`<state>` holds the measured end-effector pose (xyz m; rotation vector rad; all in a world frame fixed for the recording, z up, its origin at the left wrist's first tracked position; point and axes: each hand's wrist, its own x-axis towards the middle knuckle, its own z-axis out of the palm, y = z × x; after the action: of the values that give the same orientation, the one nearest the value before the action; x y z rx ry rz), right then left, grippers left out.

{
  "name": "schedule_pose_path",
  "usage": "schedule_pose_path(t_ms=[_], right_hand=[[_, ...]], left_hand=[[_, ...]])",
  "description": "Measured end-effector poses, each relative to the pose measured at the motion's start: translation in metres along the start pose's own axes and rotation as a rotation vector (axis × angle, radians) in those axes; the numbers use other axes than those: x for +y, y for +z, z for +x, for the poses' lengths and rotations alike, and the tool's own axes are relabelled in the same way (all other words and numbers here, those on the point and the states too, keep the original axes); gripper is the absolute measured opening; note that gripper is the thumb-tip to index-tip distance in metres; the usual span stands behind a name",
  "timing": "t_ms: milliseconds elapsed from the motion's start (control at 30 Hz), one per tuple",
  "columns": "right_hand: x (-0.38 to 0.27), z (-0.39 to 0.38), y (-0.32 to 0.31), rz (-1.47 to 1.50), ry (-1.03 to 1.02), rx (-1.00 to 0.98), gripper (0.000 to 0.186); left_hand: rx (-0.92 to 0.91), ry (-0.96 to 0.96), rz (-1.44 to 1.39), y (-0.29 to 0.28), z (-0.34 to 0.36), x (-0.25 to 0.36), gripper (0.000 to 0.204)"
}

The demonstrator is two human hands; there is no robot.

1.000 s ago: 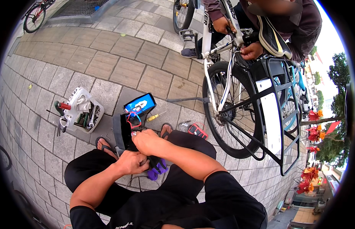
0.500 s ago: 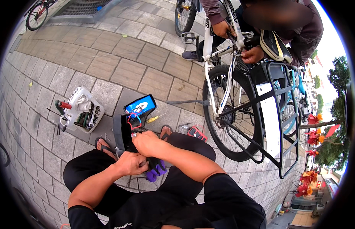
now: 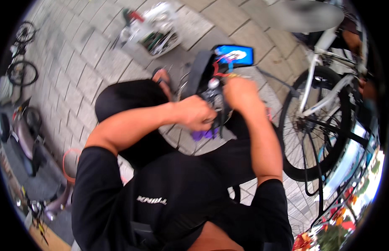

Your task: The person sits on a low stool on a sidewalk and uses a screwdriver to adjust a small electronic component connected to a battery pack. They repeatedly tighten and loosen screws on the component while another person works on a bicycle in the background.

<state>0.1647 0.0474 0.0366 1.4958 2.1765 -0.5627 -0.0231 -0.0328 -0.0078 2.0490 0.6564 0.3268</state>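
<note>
My left hand (image 3: 193, 113) is closed, its curled fingers at a dark part with cables (image 3: 217, 104) between my knees; what they grip is hidden. To its right my right hand (image 3: 241, 95), somewhat blurred, is also closed beside that part, and its grip does not show. A round silvery piece (image 3: 213, 83) sits between my hands. Just beyond them stands a black case (image 3: 198, 71) with red and blue wires (image 3: 219, 69) at its opening. Against the case is a black device with a lit blue screen (image 3: 236, 55). Something purple (image 3: 203, 134) lies below my hands.
A pale plastic bin (image 3: 154, 48) of tools stands at the far left of the case. On the right is a white bicycle (image 3: 316, 79) with a black rack, a person beside it. A parked scooter (image 3: 29, 146) and an orange loop (image 3: 69, 165) are at the left.
My view has swung right and down, so the bin, case and bicycle appear shifted. My hands have moved apart, showing the dark part and silvery piece between them.
</note>
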Motion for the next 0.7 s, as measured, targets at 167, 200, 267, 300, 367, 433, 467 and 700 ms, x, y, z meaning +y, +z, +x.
schedule_pose_path(t_ms=[167,200,267,300,367,433,467,700], right_hand=[[0.015,-0.004,-0.007,0.030,-0.021,0.090,0.023],[0.014,-0.004,-0.008,0.037,-0.034,0.084,0.023],[0.013,-0.004,-0.009,0.043,-0.052,0.081,0.024],[0.012,-0.005,-0.008,0.063,-0.048,0.075,0.025],[0.013,-0.004,-0.008,0.103,-0.043,0.068,0.025],[0.011,0.000,-0.008,0.147,-0.016,-0.035,0.029],[0.010,0.002,-0.008,0.169,-0.006,-0.086,0.032],[0.011,0.011,0.039,0.456,-0.059,-0.012,0.058]], left_hand=[[-0.214,-0.088,-0.024,0.000,-0.009,0.007,0.022],[-0.230,-0.097,-0.015,0.001,-0.012,0.007,0.021],[-0.254,-0.114,0.011,0.003,-0.013,0.005,0.020],[-0.265,-0.128,0.025,0.002,-0.014,0.005,0.020],[-0.278,-0.149,0.058,0.000,-0.013,0.003,0.020],[-0.282,-0.166,0.090,-0.001,-0.013,0.002,0.020],[-0.282,-0.165,0.096,-0.001,-0.013,0.001,0.020],[-0.276,-0.151,0.096,0.000,-0.015,-0.002,0.020]])
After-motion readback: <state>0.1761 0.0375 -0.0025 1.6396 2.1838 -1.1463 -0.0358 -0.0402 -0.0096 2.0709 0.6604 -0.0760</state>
